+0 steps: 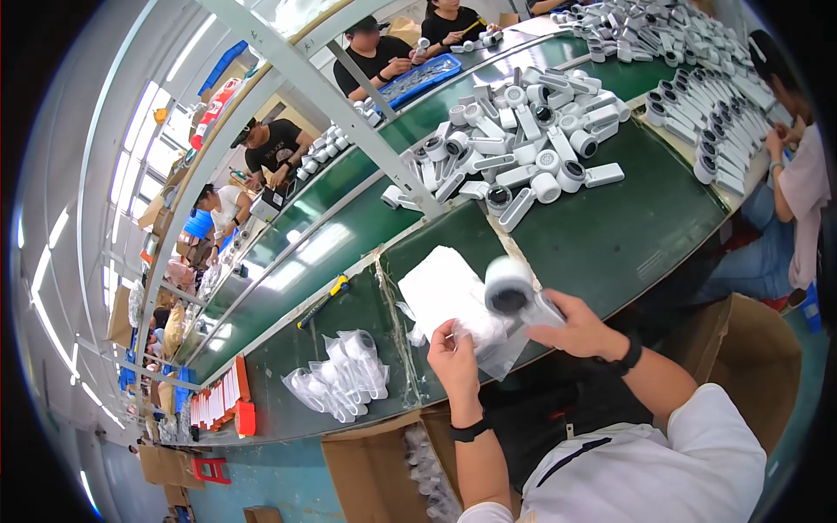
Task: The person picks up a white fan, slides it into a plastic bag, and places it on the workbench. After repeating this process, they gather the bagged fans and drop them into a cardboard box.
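My right hand (580, 327) is closed round the flat handle of a white device with a round, dark-centred head (508, 283). My left hand (453, 359) pinches a clear plastic bag (501, 353), just left of the device's head and beneath it. Under the bag and beyond it lies a stack of white sheets or bags (440, 283) on the green table (602, 244). Farther out, a large heap of the same white devices (523, 144) covers part of the tabletop. To my left rest several bagged devices (342, 375), side by side.
A yellow-and-black cutter (323, 301) lies left of the stack. Cardboard boxes stand below the table edge, one (375, 475) with bagged items inside, another (754, 357) at right. A white metal post (375, 139) rises beyond. Co-workers sit across the table and at right (798, 166).
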{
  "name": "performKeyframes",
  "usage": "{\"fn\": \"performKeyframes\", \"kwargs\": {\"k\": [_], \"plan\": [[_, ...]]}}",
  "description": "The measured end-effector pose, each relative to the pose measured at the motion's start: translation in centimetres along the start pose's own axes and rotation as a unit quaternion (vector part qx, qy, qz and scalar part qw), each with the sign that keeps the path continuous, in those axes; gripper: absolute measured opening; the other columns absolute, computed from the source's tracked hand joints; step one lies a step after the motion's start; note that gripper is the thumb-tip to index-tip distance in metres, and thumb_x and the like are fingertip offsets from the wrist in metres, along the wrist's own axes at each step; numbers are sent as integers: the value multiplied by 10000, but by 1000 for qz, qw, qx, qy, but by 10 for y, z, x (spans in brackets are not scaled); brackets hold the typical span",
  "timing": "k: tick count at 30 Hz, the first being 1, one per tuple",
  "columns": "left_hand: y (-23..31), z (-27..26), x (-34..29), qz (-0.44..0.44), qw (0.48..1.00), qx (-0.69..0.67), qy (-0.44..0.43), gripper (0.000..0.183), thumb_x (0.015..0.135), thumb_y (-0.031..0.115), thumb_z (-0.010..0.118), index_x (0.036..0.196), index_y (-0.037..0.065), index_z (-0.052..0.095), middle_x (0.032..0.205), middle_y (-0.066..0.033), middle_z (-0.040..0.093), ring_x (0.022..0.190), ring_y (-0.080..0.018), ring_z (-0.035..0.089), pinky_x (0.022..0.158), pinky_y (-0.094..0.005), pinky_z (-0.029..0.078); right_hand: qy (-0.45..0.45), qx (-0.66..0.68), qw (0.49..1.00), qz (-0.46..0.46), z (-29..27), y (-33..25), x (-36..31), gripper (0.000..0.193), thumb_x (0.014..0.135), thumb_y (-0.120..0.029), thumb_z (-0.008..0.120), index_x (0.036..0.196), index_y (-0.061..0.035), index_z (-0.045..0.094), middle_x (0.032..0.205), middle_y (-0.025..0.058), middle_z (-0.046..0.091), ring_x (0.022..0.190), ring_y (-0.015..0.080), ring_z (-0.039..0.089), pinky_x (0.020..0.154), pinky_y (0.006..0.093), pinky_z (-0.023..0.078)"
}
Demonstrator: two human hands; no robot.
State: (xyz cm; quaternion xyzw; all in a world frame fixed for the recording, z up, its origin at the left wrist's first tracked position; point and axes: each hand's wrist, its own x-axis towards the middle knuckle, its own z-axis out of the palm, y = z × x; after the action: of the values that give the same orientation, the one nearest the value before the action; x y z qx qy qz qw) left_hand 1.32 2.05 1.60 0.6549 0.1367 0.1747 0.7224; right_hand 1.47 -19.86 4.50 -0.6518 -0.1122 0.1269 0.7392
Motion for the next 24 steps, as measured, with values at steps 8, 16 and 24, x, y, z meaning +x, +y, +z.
{"fn": "performKeyframes", "kwargs": {"k": [8, 16, 24], "plan": [[17, 11, -7, -6, 995, 68, -79, 286, 811, -46, 650, 1095, -39, 611, 963, -46, 625, 852, -102, 586, 750, -226, 471, -258, -107, 953, 118, -34, -4, -6, 919, 863, -202, 657, 1545, -167, 41, 930, 73, 655, 698, 122, 593, 623, 267, 503], [24, -22, -6, 4, 978, 84, -191, 343, 841, -96, 580, 1176, -26, 594, 1015, -35, 623, 896, -104, 587, 794, -235, 477, -398, -86, 903, 140, -33, 12, 34, 802, 884, -149, 624, 1540, -182, 165, 872, 35, 642, 636, 89, 547, 584, 248, 475], [26, -11, -26, 226, 927, 281, -104, 257, 762, -92, 569, 980, 20, 646, 891, -115, 613, 723, -220, 604, 674, -303, 495, -114, -204, 972, 37, 6, 23, 14, 660, 867, -231, 628, 1469, -157, 368, 1064, 134, 673, 885, 238, 659, 797, 328, 505]]}}
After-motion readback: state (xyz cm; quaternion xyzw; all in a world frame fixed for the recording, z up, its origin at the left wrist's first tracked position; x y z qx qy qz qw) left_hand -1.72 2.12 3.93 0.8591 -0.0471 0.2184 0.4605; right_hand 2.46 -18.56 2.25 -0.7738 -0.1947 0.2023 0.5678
